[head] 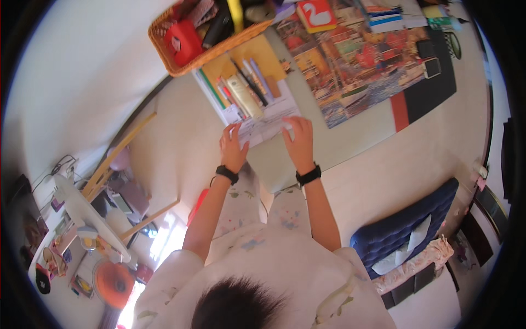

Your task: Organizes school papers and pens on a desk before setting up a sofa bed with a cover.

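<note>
My left hand (233, 148) rests at the left front corner of a stack of papers (267, 129) bearing writing, its fingers slightly bent. My right hand (298, 137) touches the papers' right front edge, thumb apart from the fingers. Each wrist wears a black band. On the papers, beyond my hands, lie a cream-coloured tube-like case (243, 96), a black pen (255, 89), a lilac pen (261, 78) and several other pens and pencils. A yellow-brown envelope or folder (263, 49) lies beneath them. Whether my fingers pinch the sheets is not clear.
A wicker basket (213, 53) holding a red container stands behind the papers. To the right, a colourful printed picture (353, 82) covers part of the grey-green table (328, 152), with a red card box (317, 15), a smartwatch-like device (431, 68) and a dark mat (431, 98).
</note>
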